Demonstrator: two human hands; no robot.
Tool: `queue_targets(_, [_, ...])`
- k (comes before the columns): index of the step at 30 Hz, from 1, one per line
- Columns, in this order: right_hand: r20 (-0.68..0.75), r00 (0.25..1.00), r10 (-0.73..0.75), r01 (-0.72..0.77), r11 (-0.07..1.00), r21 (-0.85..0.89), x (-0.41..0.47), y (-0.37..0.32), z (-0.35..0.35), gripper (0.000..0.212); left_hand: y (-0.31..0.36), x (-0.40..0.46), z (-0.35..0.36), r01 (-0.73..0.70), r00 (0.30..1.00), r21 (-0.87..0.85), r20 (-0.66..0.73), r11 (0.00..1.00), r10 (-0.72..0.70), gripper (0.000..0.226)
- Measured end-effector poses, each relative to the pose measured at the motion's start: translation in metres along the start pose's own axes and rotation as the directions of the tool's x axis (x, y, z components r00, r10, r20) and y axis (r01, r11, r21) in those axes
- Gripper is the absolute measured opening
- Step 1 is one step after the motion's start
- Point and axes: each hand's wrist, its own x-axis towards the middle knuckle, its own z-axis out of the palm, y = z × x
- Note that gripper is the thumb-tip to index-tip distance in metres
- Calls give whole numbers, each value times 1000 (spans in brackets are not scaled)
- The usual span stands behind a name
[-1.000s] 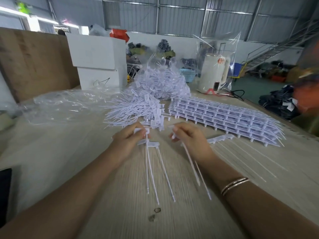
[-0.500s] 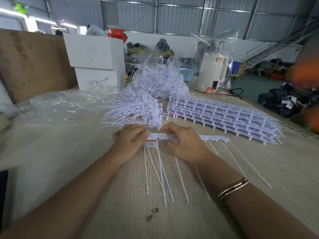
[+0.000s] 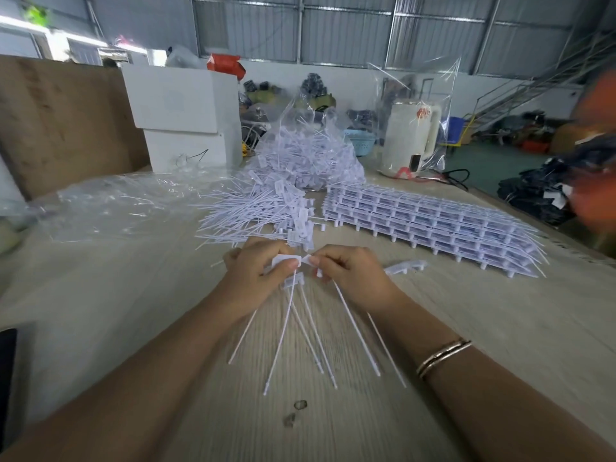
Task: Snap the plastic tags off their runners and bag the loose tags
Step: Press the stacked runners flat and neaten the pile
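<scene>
I see both hands pinched close together above the desk (image 3: 466, 328), left hand (image 3: 256, 278) and right hand (image 3: 350, 275) each gripping white tags (image 3: 288, 261) whose tails trail toward me.

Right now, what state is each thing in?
left hand: pinching several snapped-off tags
right hand: pinching a tag
runner strip: lying on table
runner stack: tags still attached
loose tags pile: unbagged on table
clear bag: open, holding tags

Blurred orange shape (image 3: 596, 181) cut by right edge.
</scene>
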Motion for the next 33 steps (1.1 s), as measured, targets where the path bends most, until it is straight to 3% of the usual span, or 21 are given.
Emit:
queue_targets(6, [-19,1000,13,-9,980,200,0,-14,4,30,1,1,-2,74,997,-215,10,974,-74,12])
queue_targets(9, [-29,999,20,-11,960,280,-1,-21,6,37,-2,0,-3,129,992,-388,59,913,-115,12])
queue_targets(12, [-53,998,14,7,927,376,-3,-24,8,29,0,-1,-4,189,982,-549,107,814,-156,14])
queue_targets(16, [-54,998,26,1,900,436,-4,-25,15,27,4,-1,-4,176,984,-598,97,782,-147,15])
queue_targets(19, [-75,980,185,-87,732,676,-6,-17,6,22,2,-2,-9,177,979,-748,70,640,-190,23])
queue_targets(20, [-108,974,199,-76,736,672,-6,-11,0,21,-1,-4,-11,186,978,-762,80,620,-195,33])
queue_targets(22, [-151,983,105,-35,914,405,-6,-3,-5,18,-3,-4,-10,204,978,-619,86,759,-192,33])
queue_targets(24, [-114,993,19,-3,990,140,-5,-3,1,10,-8,2,0,217,976,-192,54,957,-210,20])
queue_targets(26, [-96,995,-33,33,999,4,-4,-7,9,18,-12,5,8,223,974,218,-11,950,-226,22])
queue_targets(27, [-76,996,-48,44,997,-62,-4,-9,11,21,-10,5,9,234,972,289,-50,929,-229,25])
queue_targets(28, [-55,997,-57,51,992,-113,-4,-11,13,25,-8,3,8,233,972,272,-89,933,-217,32])
queue_targets(30, [-38,996,-79,71,980,-184,-6,-15,13,31,-6,3,6,192,976,67,-121,979,-183,38])
queue_targets(31, [-38,994,-105,95,975,-202,-7,-17,15,33,-4,3,6,166,982,-1,-93,986,-165,31])
queue_targets(33, [-22,992,-127,120,974,-194,-7,-21,16,34,-4,2,6,111,994,22,-3,994,-111,20])
